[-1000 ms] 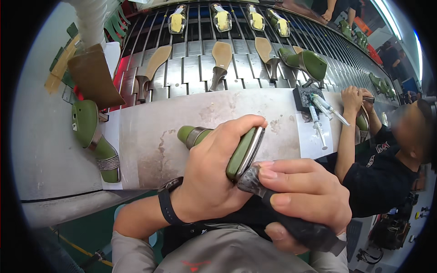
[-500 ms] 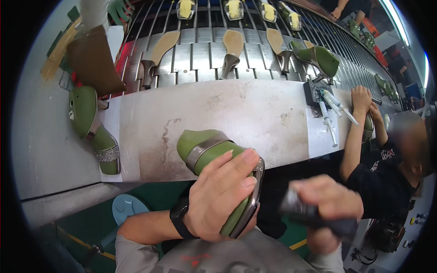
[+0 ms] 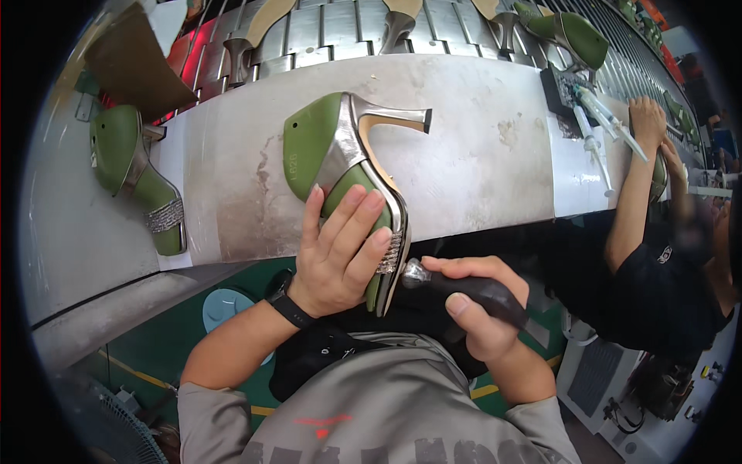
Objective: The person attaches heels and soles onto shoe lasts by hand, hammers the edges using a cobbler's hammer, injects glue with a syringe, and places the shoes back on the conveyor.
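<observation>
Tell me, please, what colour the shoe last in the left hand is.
Green; the shoe last shows best in the head view.

Worktop point(image 3: 464, 155): pale, stained. L end: a loose green shoe point(image 3: 141, 182) on its side, glittery strap, heel pointing R. R end: black block point(image 3: 560, 91) w/ a few syringes point(image 3: 592, 145) leaning by it, partly over a white sheet point(image 3: 570, 185). Far side: metal-slat conveyor point(image 3: 325, 27) w/ tan soles point(image 3: 267, 22) on dark metallic heels, plus another green shoe point(image 3: 576, 39) nr block. Brown board point(image 3: 139, 58) upper L, tilted, red glow behind. Below: green floor point(image 3: 174, 332), lt-blue stool point(image 3: 226, 309), fan point(image 3: 116, 433) btm L, partly cut off. Co-worker point(image 3: 657, 255) far R, dark top; pale cabinet point(image 3: 603, 371) lower R.
</observation>
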### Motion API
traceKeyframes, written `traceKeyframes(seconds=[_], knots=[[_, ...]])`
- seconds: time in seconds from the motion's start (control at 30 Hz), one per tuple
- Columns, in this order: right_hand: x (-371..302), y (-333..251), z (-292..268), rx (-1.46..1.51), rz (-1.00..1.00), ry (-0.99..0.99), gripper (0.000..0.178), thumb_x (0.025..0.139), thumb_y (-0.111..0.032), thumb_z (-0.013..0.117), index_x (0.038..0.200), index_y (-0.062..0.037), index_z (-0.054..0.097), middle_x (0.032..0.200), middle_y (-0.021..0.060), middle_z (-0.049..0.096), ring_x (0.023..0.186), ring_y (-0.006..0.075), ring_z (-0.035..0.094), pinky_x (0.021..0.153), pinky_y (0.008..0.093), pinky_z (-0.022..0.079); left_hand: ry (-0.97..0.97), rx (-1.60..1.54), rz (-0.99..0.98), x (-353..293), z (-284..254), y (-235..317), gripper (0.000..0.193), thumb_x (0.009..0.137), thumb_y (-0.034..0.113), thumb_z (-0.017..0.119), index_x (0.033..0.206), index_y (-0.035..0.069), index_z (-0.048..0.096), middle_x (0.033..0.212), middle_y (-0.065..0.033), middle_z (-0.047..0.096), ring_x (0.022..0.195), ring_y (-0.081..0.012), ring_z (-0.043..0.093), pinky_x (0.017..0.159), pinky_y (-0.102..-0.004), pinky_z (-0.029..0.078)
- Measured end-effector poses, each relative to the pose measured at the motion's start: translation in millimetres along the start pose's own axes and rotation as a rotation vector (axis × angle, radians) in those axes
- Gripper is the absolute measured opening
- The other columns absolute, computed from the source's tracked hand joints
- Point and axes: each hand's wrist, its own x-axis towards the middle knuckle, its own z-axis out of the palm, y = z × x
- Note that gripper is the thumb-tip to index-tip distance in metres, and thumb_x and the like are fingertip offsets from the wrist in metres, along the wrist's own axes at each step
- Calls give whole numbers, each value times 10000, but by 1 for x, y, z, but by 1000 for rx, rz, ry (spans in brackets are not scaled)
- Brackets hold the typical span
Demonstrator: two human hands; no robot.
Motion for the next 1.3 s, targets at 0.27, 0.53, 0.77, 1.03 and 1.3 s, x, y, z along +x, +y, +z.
traceKeyframes(seconds=[0.27, 0.53, 0.77, 1.03, 1.3], knots=[[37, -41, -32, -157, -30, -107, 331, 889, -47, 774, 1192, 48, 679, 1210, 233, 752, 1035, 241, 751, 934, 347, 586, 67, 83, 10, -6, 9, 0, 637, 973, 351, 754, 1469, 114, 431, 1497, -224, 560, 1394, -411, 559, 1191, -703, 306], [-13, -28, 22, -533, -431, -163, 258, 836, -179, 830, 1024, -23, 749, 1126, 221, 760, 1035, 374, 760, 875, 455, 649, -88, 220, 132, -11, 6, -8, 918, 956, 409, 743, 1599, 26, 213, 1555, -339, 402, 1462, -509, 426, 1191, -736, 280], [0, -29, 33, -512, -300, -55, 337, 730, -99, 860, 1026, 5, 740, 1130, 234, 747, 1046, 403, 765, 885, 465, 653, -61, 219, 118, -12, 7, -6, 906, 963, 436, 749, 1586, 24, 236, 1533, -334, 421, 1456, -501, 434, 1189, -738, 293], [20, -30, 17, -401, -232, -136, 387, 820, -61, 802, 1146, 43, 621, 1179, 304, 702, 1079, 495, 734, 939, 527, 630, -29, 229, 150, -14, 9, -6, 848, 974, 456, 743, 1535, 16, 285, 1491, -319, 455, 1411, -494, 487, 1147, -770, 353], [57, -18, -11, -174, -209, -220, 346, 755, -34, 840, 1061, 49, 703, 1166, 266, 739, 1086, 449, 747, 959, 509, 624, 100, 107, -10, -18, 21, 3, 488, 1067, 273, 565, 1519, 210, 392, 1546, -116, 495, 1466, -346, 477, 1215, -747, 244]])
